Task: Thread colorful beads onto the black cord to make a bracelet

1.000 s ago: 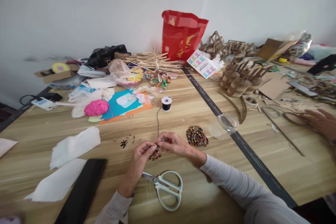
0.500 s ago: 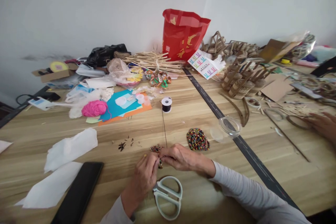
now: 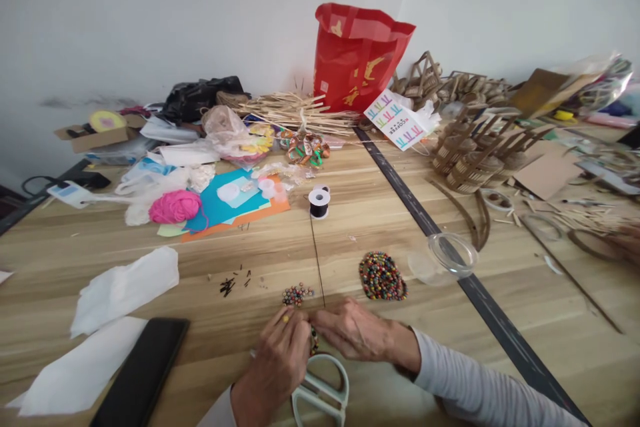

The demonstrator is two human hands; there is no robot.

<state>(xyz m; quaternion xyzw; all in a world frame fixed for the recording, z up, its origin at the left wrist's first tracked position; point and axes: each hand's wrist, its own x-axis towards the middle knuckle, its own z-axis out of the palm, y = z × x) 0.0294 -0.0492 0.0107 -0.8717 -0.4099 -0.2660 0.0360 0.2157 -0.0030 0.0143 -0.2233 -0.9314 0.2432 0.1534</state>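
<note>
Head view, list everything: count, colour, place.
Red bag: one, red, rear
Baskets: several, brown, right rear
Yarn ball: one, pink, left
White sheets: two, white, left
Black slab: one, black, lower left
Spool: one, white and black, centre
Bead heap: one, multicoloured, centre right
Black bits: several, black, centre left
Loose beads: many, mixed, lower centre
Scissors: one, pale handles, bottom centre
Bead loop: one, multicoloured, above scissors
Craft clutter: uncounted, mixed, rear
Co-worker's hand: one, blurred, far right
Left hand: one, grey-sleeved, left of loop
Right hand: one, grey-sleeved, right of loop
</note>
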